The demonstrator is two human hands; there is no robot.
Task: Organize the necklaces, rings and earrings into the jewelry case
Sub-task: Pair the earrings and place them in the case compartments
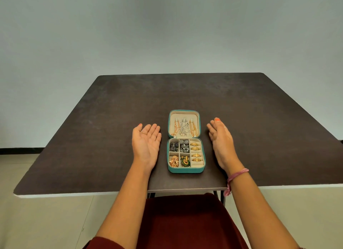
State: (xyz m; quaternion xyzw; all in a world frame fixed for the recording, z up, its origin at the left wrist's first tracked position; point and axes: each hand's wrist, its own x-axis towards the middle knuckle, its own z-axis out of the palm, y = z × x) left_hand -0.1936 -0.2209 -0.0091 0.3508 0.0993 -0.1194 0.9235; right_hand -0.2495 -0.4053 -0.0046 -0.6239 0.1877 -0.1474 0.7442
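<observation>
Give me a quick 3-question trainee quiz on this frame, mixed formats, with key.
1. True or false: the left hand grips a necklace.
2. Where do the gold rings sit in the teal jewelry case? A) the right-hand ring rolls B) the lid C) the table
3. Fill in: the necklaces hang in the open ____.

Key: 1 false, both it and the right hand are open and hold nothing; 2 A; 3 lid.
</observation>
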